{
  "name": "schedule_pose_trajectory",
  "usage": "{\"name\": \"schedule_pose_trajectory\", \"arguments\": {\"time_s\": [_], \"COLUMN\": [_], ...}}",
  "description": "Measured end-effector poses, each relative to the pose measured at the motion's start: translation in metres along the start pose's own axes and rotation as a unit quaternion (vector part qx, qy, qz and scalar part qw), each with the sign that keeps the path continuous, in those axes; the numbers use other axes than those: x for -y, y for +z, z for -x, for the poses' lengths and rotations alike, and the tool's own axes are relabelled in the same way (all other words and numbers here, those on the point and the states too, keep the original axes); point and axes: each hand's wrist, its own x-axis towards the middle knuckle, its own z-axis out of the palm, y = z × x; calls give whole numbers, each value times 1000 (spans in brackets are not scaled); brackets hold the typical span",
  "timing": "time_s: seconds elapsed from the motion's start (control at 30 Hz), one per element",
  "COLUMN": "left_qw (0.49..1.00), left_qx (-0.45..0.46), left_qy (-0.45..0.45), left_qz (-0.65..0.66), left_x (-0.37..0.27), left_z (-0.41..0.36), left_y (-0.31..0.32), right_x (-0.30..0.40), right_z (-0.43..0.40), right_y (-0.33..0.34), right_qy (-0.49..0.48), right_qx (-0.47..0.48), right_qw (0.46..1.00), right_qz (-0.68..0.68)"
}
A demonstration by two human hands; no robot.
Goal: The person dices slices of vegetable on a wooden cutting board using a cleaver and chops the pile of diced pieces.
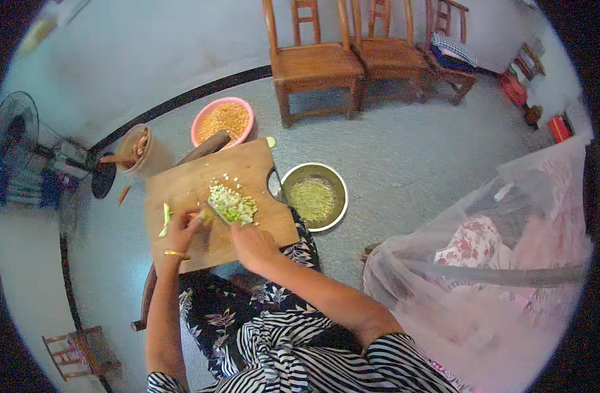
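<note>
A wooden chopping board (pixel 182 186) lies before me above my lap. My right hand (pixel 253 245) grips a kitchen knife (pixel 217 212), its handle hidden in my fist. Along the blade's far side is a heap of finely chopped pale green vegetable (pixel 233 201). My left hand (pixel 182 230), with a yellow bangle at the wrist, is on the near side of the blade with its fingertips close to it. Whether those fingers pinch a small piece is unclear. A green vegetable strip (pixel 166 216) lies at the board's left edge.
A steel bowl (pixel 346 196) of chopped green vegetable stands on the floor right of the board. Beyond it are a pink basin (pixel 195 123) of yellow grains and a plastic bucket (pixel 155 157). Wooden chairs (pixel 319 61) line the wall; a netted bed (pixel 427 304) is at right.
</note>
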Motion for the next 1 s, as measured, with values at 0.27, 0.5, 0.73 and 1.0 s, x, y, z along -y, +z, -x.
{"name": "schedule_pose_trajectory", "arguments": {"time_s": [0.27,0.5,0.73,1.0], "left_qw": [991,959,960,965], "left_qx": [32,-145,-164,-183], "left_qy": [-24,138,141,126], "left_qz": [-127,-198,-176,-137], "left_x": [-4,3,11,17], "left_z": [25,48,56,63], "left_y": [35,41,44,42], "right_x": [-10,9,15,29], "right_z": [-7,-3,1,-8], "right_y": [-1,-11,-4,-10], "right_qy": [36,50,2,24], "right_qx": [43,70,67,100], "right_qw": [997,995,994,985], "right_qz": [51,58,90,135]}}
